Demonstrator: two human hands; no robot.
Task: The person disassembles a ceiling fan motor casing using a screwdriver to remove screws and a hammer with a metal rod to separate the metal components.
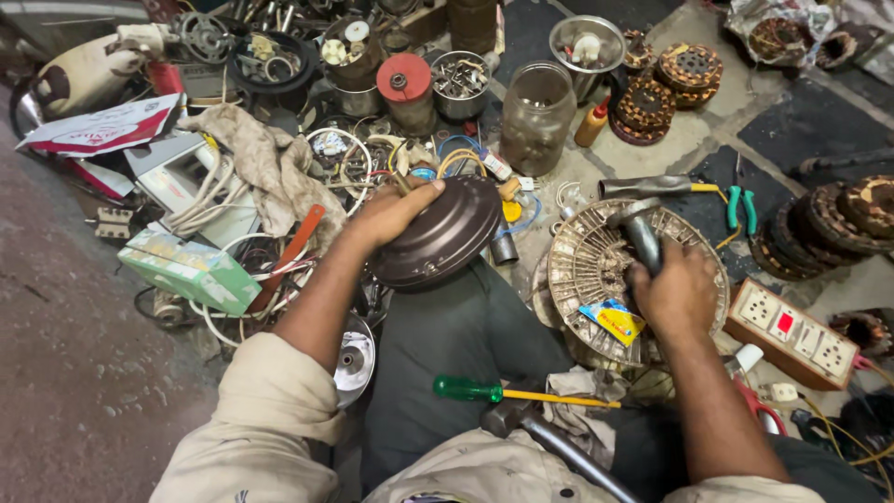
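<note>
Left hand [391,212]: fingers curled over the upper rim of a round, dark brown metal motor cover [438,233], thumb on top, holding it tilted on edge over the person's lap.

Right hand [675,293]: closed around the handle of a grey steel hammer [638,228], whose head sits over a round, pale wound stator disc with radial slots [596,265]. The disc lies on the floor just right of the dark grey trouser leg [466,345]. A small yellow and blue packet [613,319] lies on the disc's near edge.

On the lap: a screwdriver with a green handle and yellow shaft [507,393], beside a second hammer with a dark head and steel handle [540,433].

Nearby on the floor:
- a clear glass jar [537,116], behind the cover;
- pliers with green grips [742,210], right of the disc;
- a brown power strip with white sockets and a red switch [792,333], just right of the right hand;
- stacked copper-wound stators [666,88];
- a crumpled beige rag [270,168] and white cables [209,200], to the left;
- a green and white carton [191,270].
</note>
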